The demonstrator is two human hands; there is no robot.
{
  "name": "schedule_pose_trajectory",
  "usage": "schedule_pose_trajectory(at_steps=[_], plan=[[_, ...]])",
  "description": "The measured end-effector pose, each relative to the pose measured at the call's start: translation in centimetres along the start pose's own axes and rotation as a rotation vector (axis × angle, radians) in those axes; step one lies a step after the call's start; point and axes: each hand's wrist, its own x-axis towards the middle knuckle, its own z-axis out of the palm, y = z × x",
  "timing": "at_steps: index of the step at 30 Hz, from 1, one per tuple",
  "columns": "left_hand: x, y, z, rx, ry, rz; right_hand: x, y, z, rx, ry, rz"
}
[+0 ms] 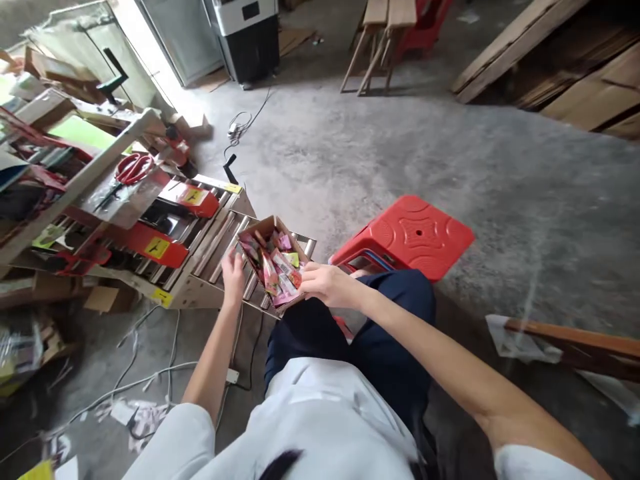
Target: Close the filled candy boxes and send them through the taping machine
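Note:
An open cardboard box filled with small pink, red and yellow-green packets rests at the end of a roller conveyor, close to my knees. My left hand is beside the box's left side, its fingers apart and nothing in them. At the right edge of the box is my right hand, fingers bent over the rim near the packets. Whether those fingertips grip the rim or a packet is too small to tell.
A red plastic stool stands to the right. Left, a taping machine carries red-handled scissors. Cables lie on the floor at lower left; wooden boards are at lower right.

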Motion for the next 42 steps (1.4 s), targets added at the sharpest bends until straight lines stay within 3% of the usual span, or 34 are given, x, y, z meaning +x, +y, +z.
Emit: schedule_pose_trajectory(at_steps=[2,3,6,8,11,15,18,23,27,29,32,36,38,40,42], plan=[[2.7,1.2,-1.0,-0.03,0.054,0.112,-0.1,0.3,0.1,-0.045,-0.025,0.042],[4.1,2.0,-1.2,-0.055,0.012,0.17,-0.3,-0.2,-0.2,-0.078,-0.002,0.086],[6.9,4.0,-0.9,-0.113,-0.267,0.254,-0.1,-3.2,-0.8,-0.109,0.143,0.257],[7.5,4.7,-0.7,-0.141,-0.362,0.25,1.2,-4.8,-0.3,-0.065,0.211,0.361],[7.2,5.3,-1.8,-0.144,-0.43,0.254,4.8,-4.7,2.3,0.01,0.141,0.487],[7.1,7.0,-4.1,0.204,-0.691,0.379,8.7,-2.1,6.3,0.061,-0.005,0.499],[7.7,8.3,-3.9,0.518,-0.829,0.482,9.3,-1.1,7.5,0.079,0.04,0.475],[8.4,7.6,-0.1,0.8,-0.717,0.525,8.0,-1.2,7.0,0.264,0.274,0.398],[7.1,5.9,2.4,0.918,-0.444,0.499,5.7,-3.1,3.5,0.363,0.586,0.349],[6.6,5.2,2.8,0.909,-0.287,0.49,4.3,-4.3,1.9,0.316,0.675,0.439],[6.8,4.5,2.7,0.834,-0.154,0.463,3.2,-5.8,2.5,0.204,0.583,0.62],[5.9,4.8,2.6,0.545,-0.026,0.474,3.7,-6.8,7.0,0.12,0.29,0.609],[3.1,5.3,2.6,0.416,-0.049,0.502,3.8,-6.4,8.2,0.15,0.289,0.608],[-0.9,5.8,2.5,0.451,-0.247,0.529,3.1,-5.5,8.1,0.305,0.338,0.542],[-4.8,6.0,2.4,0.631,-0.475,0.562,1.6,-4.3,7.4,0.585,0.43,0.473]])
